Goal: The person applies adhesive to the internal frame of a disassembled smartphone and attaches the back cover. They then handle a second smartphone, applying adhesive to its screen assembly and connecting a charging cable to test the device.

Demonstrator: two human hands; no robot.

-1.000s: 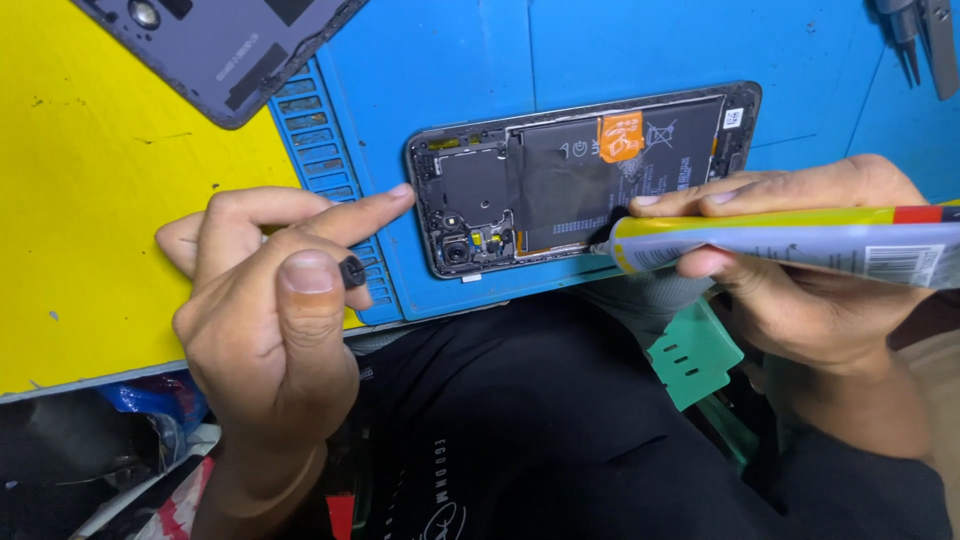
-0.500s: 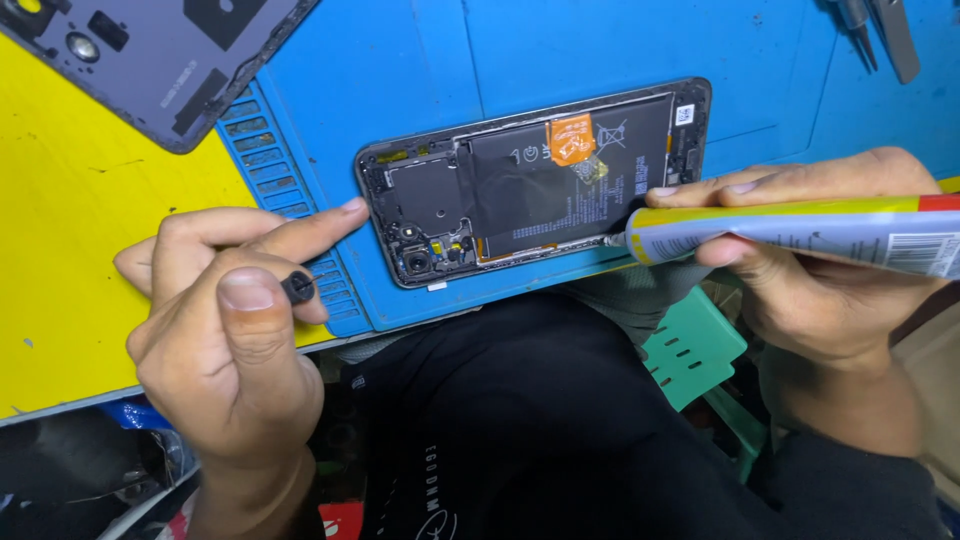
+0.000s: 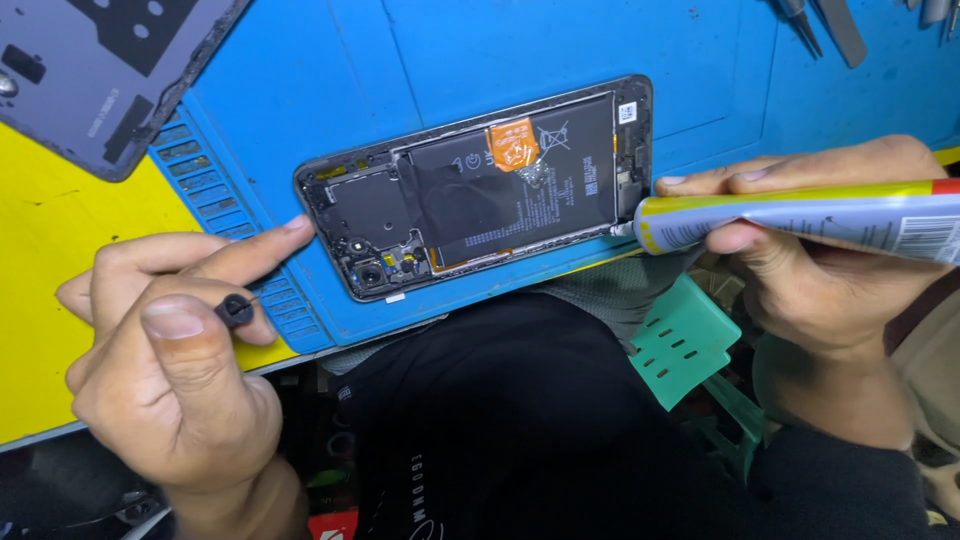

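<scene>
An opened phone (image 3: 480,185) lies face down on the blue mat (image 3: 400,60), its black battery and an orange tab exposed. My left hand (image 3: 170,350) pinches a small black cap (image 3: 234,310) between thumb and fingers, and its index fingertip touches the phone's left end. My right hand (image 3: 800,270) grips a glue tube (image 3: 800,218) with a yellow band; the tube's thin nozzle touches the phone frame at its lower right corner.
The phone's grey back cover (image 3: 90,70) lies at the upper left, half on the yellow surface (image 3: 50,240). Metal tweezers (image 3: 825,25) rest at the top right. Below the bench edge are my dark lap and a green plastic stool (image 3: 690,345).
The view has shifted, so the phone sits further left and lower in the frame. The tube's nozzle stays at the phone's lower right corner. My left hand keeps the cap pinched.
</scene>
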